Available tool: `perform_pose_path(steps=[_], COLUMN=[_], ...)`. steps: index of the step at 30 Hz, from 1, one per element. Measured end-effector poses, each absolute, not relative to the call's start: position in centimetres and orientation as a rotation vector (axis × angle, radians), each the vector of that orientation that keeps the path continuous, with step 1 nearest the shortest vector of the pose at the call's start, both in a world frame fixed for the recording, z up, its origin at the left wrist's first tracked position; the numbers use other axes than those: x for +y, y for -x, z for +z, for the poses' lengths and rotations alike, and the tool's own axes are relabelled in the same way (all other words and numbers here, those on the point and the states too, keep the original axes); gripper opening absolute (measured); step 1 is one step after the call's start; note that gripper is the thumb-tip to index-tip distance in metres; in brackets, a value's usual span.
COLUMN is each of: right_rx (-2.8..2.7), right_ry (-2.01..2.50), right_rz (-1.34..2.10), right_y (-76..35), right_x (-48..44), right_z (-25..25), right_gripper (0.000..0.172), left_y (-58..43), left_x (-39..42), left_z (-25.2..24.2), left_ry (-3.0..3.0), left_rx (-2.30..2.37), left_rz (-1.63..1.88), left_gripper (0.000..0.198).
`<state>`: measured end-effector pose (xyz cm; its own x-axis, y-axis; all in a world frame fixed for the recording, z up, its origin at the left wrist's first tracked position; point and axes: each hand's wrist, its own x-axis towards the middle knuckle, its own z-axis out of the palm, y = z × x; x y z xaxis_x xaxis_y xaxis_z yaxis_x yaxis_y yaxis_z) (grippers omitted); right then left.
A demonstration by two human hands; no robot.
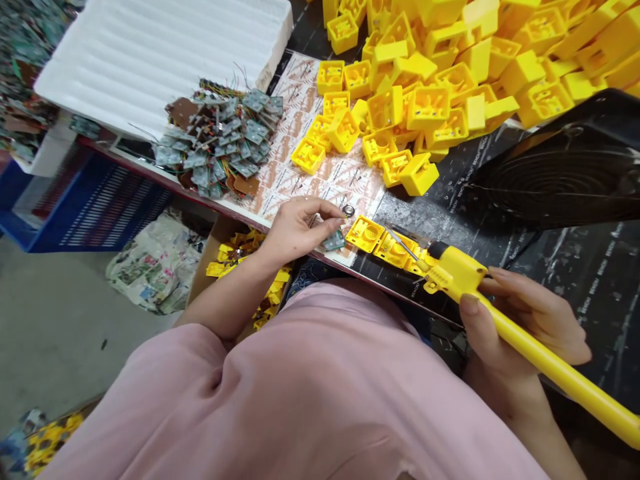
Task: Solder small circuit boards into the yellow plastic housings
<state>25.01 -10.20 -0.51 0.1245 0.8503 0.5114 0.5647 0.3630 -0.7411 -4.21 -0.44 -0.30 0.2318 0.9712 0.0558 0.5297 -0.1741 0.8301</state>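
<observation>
Left hand [293, 232] pinches a small silver ring [349, 211]; right hand [520, 327] clenches a yellow electric screwdriver [455, 273]

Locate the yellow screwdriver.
In the head view, the yellow screwdriver is at lower right, gripped in the right hand, its bit over yellow plastic housings at the bench edge.

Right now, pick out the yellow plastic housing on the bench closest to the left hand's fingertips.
The housing on the black mat, open side up, beside the left hand; others lie farther.
</observation>
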Motion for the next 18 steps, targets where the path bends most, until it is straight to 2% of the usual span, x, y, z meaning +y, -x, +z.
perform_pose_path(steps=[6, 12, 18], right_rx=[-1.574, -1.58, -1.749], right_ry=[1.264, 1.282, 1.143], right_rz=[0.219, 0.295, 0.344], right_y=[-24.5, -23.6, -23.2], right_x=[-9.7, -10.0, -9.7], right_z=[-0.7, -0.1, 0.1], right_gripper=[0.044, 0.059, 0.047], left_y=[3.2, 2.4, 2.1], left_x=[1.5, 2.4, 2.8], left_z=[1.4, 1.5, 1.6], left_ry=[-2.351, -2.444, -2.472], left_rx=[1.41, 1.347, 1.315], left_rz=[0.459, 0.311, 0.257], left_gripper=[0.022, 0.024, 0.02])
